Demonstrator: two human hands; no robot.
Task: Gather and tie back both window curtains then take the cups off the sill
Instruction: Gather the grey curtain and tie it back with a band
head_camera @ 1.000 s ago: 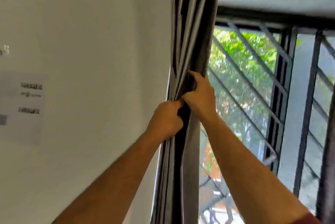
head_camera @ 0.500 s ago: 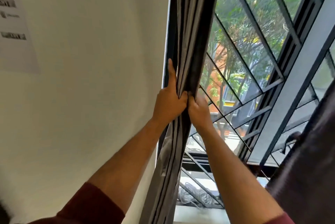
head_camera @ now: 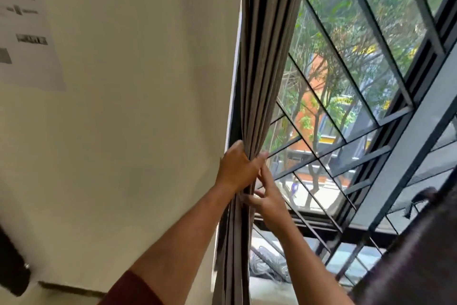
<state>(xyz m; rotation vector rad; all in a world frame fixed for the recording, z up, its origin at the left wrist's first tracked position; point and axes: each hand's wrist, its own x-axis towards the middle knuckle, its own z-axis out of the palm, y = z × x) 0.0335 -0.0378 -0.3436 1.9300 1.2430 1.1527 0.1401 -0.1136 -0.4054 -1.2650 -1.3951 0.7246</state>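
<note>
The gathered grey curtain hangs as a narrow bunch down the middle of the frame, pressed close against the edge of the white wall on its left, so little room shows between the two. The left hand wraps the bunch from the wall side, and the right hand touches it just below with fingers spread. Right of the curtain the way is barred by the dark diagonal window grille. In the lower right corner a second dark curtain fills the space. A paper sheet lies flat on the wall at upper left.
</note>
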